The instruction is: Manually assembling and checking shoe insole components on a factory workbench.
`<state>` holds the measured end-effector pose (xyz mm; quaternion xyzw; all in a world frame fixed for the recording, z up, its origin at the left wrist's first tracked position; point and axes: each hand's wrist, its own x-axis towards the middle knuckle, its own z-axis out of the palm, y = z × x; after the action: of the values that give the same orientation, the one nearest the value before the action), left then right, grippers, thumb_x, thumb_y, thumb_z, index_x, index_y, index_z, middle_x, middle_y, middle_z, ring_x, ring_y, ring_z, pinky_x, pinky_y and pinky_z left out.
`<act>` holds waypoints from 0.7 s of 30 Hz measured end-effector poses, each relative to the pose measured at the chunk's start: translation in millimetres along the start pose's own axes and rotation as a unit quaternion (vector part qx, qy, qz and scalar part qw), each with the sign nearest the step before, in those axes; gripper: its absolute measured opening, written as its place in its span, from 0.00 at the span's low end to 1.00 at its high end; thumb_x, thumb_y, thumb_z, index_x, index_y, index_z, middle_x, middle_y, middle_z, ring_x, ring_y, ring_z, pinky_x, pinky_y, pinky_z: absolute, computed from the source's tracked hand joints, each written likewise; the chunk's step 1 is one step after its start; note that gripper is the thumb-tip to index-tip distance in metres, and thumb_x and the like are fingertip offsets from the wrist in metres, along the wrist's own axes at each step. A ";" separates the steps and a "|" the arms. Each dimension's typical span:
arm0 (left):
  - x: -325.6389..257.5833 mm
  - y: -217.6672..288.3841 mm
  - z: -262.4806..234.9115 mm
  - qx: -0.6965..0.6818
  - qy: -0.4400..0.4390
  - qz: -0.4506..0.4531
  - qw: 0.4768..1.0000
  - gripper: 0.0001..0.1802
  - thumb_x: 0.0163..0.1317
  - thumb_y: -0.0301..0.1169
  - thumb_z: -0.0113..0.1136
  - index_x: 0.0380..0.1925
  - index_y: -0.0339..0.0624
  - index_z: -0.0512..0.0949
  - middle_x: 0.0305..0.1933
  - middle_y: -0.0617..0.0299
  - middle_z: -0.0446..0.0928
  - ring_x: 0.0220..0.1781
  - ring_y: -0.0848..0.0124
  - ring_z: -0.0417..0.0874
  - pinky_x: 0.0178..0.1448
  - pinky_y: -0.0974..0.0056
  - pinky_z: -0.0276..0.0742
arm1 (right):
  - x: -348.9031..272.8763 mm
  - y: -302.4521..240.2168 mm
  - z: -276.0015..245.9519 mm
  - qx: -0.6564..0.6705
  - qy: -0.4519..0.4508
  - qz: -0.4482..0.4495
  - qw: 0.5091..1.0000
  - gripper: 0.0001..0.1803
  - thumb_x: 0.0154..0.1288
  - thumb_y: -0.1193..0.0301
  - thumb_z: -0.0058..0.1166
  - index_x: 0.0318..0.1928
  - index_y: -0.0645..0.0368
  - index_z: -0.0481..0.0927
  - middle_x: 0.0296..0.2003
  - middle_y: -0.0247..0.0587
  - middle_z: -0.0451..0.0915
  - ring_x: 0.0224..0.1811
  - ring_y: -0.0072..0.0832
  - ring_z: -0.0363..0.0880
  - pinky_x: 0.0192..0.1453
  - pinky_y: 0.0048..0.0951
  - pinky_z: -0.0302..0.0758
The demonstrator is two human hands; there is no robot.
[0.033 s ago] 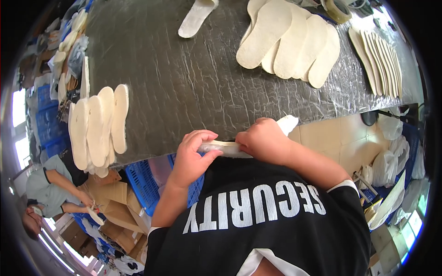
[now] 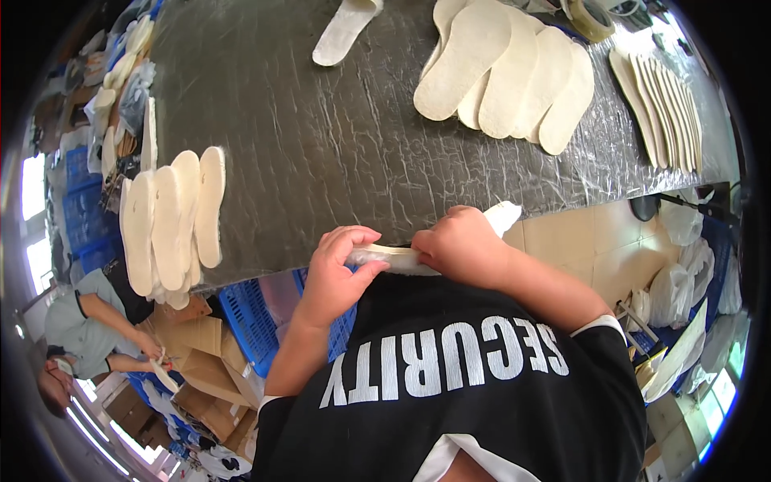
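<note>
At the table's near edge, against my black shirt, both hands hold a cream insole (image 2: 393, 259) with a fuzzy whitish underside, seen edge-on. My left hand (image 2: 333, 269) pinches its left end between thumb and fingers. Curled over its right part is my right hand (image 2: 460, 245), its knuckles upward and its fingertips hidden. A white end (image 2: 503, 217) sticks out beyond the right hand; whether it belongs to the same insole I cannot tell.
Cream insoles lie on the dark, film-covered table (image 2: 321, 161): an overlapping left group (image 2: 167, 225), a fanned far group (image 2: 502, 72), a right row (image 2: 658, 108), and a single insole (image 2: 344, 34). Tape (image 2: 590, 20) sits far right. Below left are a blue crate (image 2: 247, 321) and a co-worker (image 2: 100, 321).
</note>
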<state>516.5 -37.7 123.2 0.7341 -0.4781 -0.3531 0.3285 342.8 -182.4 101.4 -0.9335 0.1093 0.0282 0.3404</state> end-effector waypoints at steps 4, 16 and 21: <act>3.6 -1.5 -1.4 0.002 0.025 0.117 0.993 0.14 0.43 0.21 0.69 0.33 0.41 0.78 0.41 0.60 0.79 0.44 0.63 0.78 0.52 0.61 0.72 | 1.1 -4.6 1.4 -0.016 0.020 -0.010 1.000 0.07 0.48 0.66 0.61 0.23 0.53 0.77 0.15 0.38 0.76 0.20 0.37 0.78 0.35 0.38 0.73; 11.8 1.3 2.6 0.149 0.045 0.277 0.948 0.10 0.42 0.21 0.65 0.27 0.43 0.77 0.40 0.61 0.78 0.38 0.63 0.77 0.46 0.59 0.69 | -3.1 -12.1 5.5 0.046 0.080 0.047 0.995 0.06 0.47 0.67 0.61 0.25 0.54 0.78 0.16 0.40 0.76 0.20 0.39 0.77 0.31 0.38 0.73; 8.2 3.6 4.4 0.100 0.011 0.152 0.983 0.09 0.45 0.18 0.65 0.26 0.37 0.75 0.39 0.57 0.78 0.38 0.63 0.79 0.44 0.61 0.73 | -3.0 -8.3 5.0 0.015 0.088 -0.030 0.996 0.07 0.47 0.67 0.61 0.23 0.53 0.75 0.15 0.36 0.74 0.19 0.36 0.76 0.29 0.36 0.71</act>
<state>513.6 -47.2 122.1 0.6858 -0.6134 -0.2410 0.3086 341.8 -172.4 103.2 -0.9300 0.1110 -0.0660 0.3441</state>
